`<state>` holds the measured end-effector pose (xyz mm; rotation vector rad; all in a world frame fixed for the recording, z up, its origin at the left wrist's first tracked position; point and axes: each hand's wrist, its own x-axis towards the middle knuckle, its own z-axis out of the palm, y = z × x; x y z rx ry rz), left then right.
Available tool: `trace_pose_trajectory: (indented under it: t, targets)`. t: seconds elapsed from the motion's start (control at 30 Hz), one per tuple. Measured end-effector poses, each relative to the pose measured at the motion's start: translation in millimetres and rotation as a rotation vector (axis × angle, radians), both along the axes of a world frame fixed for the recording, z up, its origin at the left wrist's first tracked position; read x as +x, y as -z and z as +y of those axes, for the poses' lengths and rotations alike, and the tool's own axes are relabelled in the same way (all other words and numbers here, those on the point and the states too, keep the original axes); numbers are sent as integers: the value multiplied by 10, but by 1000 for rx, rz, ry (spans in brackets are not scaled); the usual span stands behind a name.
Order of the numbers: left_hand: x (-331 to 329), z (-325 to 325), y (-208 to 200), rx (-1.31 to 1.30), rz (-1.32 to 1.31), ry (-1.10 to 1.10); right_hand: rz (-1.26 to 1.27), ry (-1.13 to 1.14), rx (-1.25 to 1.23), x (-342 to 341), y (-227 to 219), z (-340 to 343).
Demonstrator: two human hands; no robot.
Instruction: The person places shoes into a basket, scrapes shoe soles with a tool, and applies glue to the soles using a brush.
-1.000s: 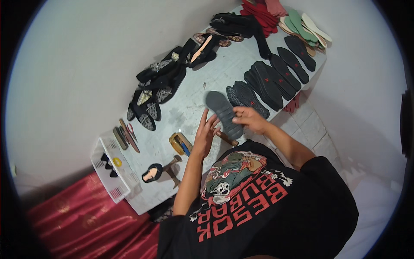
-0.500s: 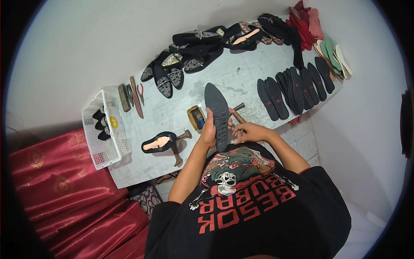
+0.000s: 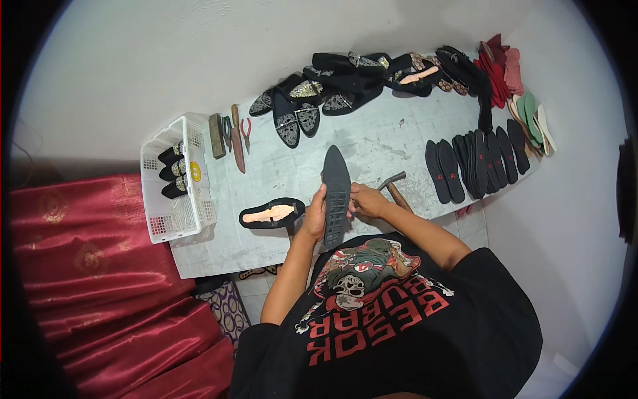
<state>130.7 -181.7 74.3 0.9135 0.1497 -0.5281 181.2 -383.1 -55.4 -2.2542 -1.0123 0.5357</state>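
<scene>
A pointed black shoe sole (image 3: pixel 337 193) is upright in front of my chest, its ridged underside toward me and its toe pointing away. My left hand (image 3: pixel 314 216) is closed round its left edge, with the thumb along the side. At the right edge, my right hand (image 3: pixel 364 201) has its fingers curled against the sole, partly hidden behind it. Just beyond that hand lies a hammer (image 3: pixel 397 191) with a wooden handle. To the left, a black shoe with a pale inside (image 3: pixel 269 214) rests on a support mostly hidden by my left arm.
Finished-looking black patterned shoes (image 3: pixel 309 90) are piled along the table's back. Several black insoles (image 3: pixel 475 159) lie in a row at the right, near green and cream pieces (image 3: pixel 528 110) and red ones (image 3: pixel 495 83). A white basket (image 3: pixel 156 199) of shoes, pliers (image 3: pixel 246 133) and a knife (image 3: pixel 237 149) are left.
My right hand has moved left from beside the hammer handle to the sole's edge. The view has shifted, and the small yellow container is now mostly hidden behind the sole.
</scene>
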Motion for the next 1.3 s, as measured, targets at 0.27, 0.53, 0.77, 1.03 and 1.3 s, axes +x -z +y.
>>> trace_pose_trajectory:
  t: [0.27,0.53,0.77,1.03,1.3]
  targets:
    - [-380,-106,36,49,-41,-214,125,118,352,229,-439,71]
    - [-728,-390,84,153,206,-338,136,221,447,154,-524,-241]
    - [-693,-302,191,114,174,-351,455,380,444,106,-435,-240]
    - [-540,-196,395,63,148,-386,933,796,944,615,-486,-105]
    - [-341,-168,336,-151,48,-285,46,390,768,799,-1886,-255]
